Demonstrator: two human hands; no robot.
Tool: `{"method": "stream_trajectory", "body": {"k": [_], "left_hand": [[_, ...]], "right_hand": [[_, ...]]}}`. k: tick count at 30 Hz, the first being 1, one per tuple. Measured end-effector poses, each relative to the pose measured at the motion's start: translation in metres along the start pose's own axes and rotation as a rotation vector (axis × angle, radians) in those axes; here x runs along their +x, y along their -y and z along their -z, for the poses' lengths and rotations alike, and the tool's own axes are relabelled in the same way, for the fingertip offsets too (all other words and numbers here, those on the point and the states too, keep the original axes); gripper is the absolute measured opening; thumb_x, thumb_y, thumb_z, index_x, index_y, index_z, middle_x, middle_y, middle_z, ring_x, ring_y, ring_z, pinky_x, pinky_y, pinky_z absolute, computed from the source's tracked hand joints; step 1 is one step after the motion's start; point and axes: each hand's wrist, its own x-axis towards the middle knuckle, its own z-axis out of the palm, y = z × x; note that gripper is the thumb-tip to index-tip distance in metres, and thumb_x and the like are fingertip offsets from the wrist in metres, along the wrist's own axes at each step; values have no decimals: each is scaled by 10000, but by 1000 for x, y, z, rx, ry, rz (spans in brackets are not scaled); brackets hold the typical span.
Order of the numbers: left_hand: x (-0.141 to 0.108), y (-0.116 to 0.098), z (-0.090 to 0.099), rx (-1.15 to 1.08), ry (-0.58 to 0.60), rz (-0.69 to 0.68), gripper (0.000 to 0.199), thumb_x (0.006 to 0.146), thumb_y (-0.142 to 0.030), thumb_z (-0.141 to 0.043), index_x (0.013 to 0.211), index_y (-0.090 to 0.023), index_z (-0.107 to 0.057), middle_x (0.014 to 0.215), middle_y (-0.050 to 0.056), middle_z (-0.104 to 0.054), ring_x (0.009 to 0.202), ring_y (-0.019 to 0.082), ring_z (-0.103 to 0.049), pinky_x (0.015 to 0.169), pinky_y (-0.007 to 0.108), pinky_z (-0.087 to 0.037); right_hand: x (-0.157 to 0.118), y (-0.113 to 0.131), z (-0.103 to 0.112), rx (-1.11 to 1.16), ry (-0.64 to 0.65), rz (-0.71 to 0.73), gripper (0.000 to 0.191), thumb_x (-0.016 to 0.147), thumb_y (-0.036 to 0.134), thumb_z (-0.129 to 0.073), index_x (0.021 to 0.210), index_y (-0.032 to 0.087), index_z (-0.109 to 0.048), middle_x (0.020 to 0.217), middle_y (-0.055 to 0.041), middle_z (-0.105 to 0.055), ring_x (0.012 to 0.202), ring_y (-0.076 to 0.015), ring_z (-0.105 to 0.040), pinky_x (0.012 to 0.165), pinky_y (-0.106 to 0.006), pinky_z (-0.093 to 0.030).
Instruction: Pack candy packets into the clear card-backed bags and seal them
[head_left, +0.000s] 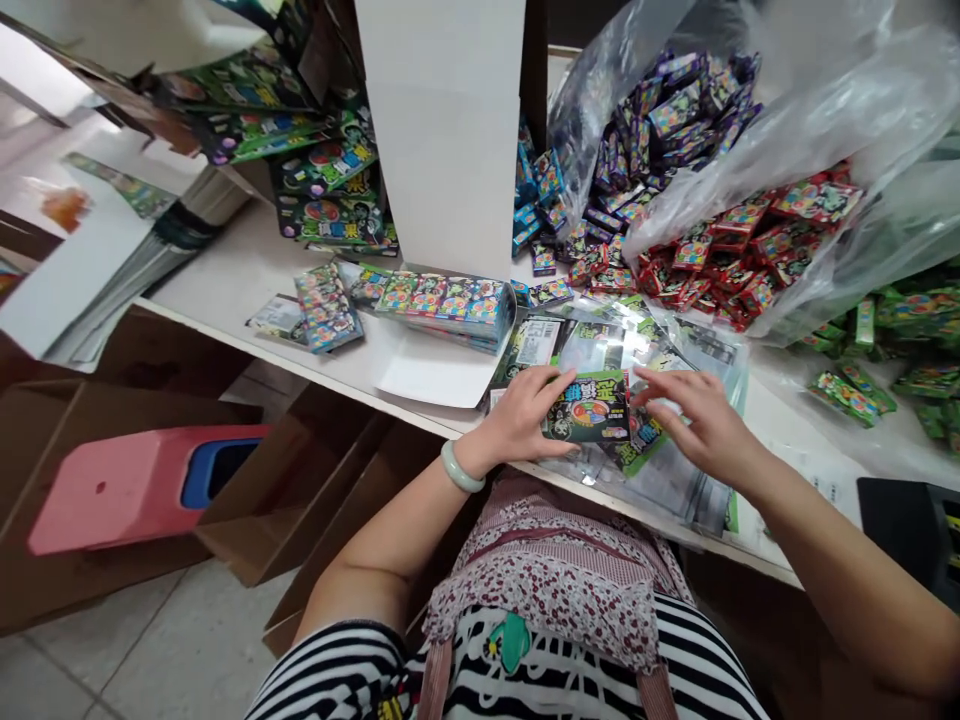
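Observation:
My left hand point(521, 422) is closed on a flat black-and-green printed packet point(591, 408), thumb along its lower edge and fingers over the top. My right hand point(701, 425) is just right of the packet, its fingers apart and the fingertips close to the packet's right edge. Whether they touch it I cannot tell. Below both hands lies a spread of flat transparent and printed pouches point(664, 480) at the table's front edge. Left of my left hand, a row of small colourful candy boxes point(446, 300) rests by a white card flap point(431, 368).
Plastic bags hold heaps of small purple boxes point(675, 115), red boxes point(750, 250) and green boxes point(919, 330). Printed packets point(330, 215) are stacked at the back left. A tall white board point(446, 130) stands behind. Below the table are a pink stool point(142, 485) and cardboard boxes point(277, 500).

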Motion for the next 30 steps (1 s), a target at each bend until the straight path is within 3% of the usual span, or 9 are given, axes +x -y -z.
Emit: {"method": "stream_trajectory", "body": {"k": [5, 9, 13, 16, 18, 22, 24, 27, 30], "left_hand": [[-6, 5, 4, 40, -34, 9, 996, 792, -702, -622, 1538, -139, -275, 1227, 194, -540, 1125, 345, -552, 938, 517, -508], [-3, 4, 1, 34, -30, -7, 994, 802, -691, -618, 1548, -148, -248, 1248, 197, -535, 1137, 347, -547, 946, 518, -500], [1, 0, -3, 13, -28, -31, 975, 803, -670, -641, 1534, -138, -277, 1234, 199, -540, 1145, 349, -549, 962, 513, -498], [0, -2, 1, 6, -39, -10, 987, 790, -660, -665, 1541, -148, -280, 1240, 198, -535, 1148, 352, -548, 972, 522, -493], [-1, -4, 8, -20, -46, -1, 999, 782, -646, -686, 1553, -171, -264, 1253, 189, -527, 1157, 348, -545, 983, 527, -492], [-3, -13, 22, -151, -53, 25, 1048, 739, -644, -733, 1565, -227, -241, 1304, 167, -501, 1199, 335, -535, 1017, 526, -489], [-3, -18, 27, -188, -75, 41, 1059, 726, -651, -741, 1565, -248, -236, 1318, 160, -493, 1208, 333, -536, 1021, 529, -493], [-4, -19, 33, -175, -105, 68, 1049, 734, -647, -736, 1564, -249, -233, 1309, 161, -495, 1196, 331, -549, 1010, 531, -507], [-7, -16, 37, -176, -109, 96, 1049, 739, -643, -735, 1564, -227, -238, 1307, 171, -499, 1194, 330, -553, 1005, 524, -513]], "right_hand": [[6, 2, -13, 354, 8, -206, 444, 997, 382, -463, 1428, 276, -454, 1111, -90, -721, 885, -217, -702, 819, -432, -577], [4, 7, -31, 560, -114, -348, 508, 987, 455, -462, 1454, 265, -393, 1058, -92, -718, 836, -216, -698, 749, -420, -601], [-2, 11, -36, 564, -72, -358, 561, 951, 475, -532, 1451, 253, -409, 949, -61, -707, 829, -218, -685, 772, -430, -597], [-2, 3, -24, 590, -267, -344, 527, 955, 460, -529, 1442, 310, -394, 1089, -62, -701, 916, -199, -696, 821, -405, -589], [10, -6, -15, 522, -286, -308, 445, 937, 438, -564, 1355, 300, -500, 1091, -60, -714, 936, -204, -699, 829, -397, -580], [86, -22, -21, 149, -166, -132, 249, 943, 387, -546, 1025, 226, -717, 1033, -76, -749, 980, -248, -682, 887, -417, -531], [141, -27, -36, -55, -79, -88, 283, 969, 344, -504, 1058, 195, -728, 1112, -98, -739, 1064, -257, -654, 946, -407, -492], [214, -34, -60, -329, 186, -96, 327, 974, 288, -486, 1138, 127, -718, 1205, -171, -700, 1120, -292, -618, 944, -414, -463], [257, -43, -77, -396, 286, -103, 263, 890, 264, -621, 1070, 111, -737, 1216, -204, -687, 1128, -323, -591, 944, -434, -439]]}}
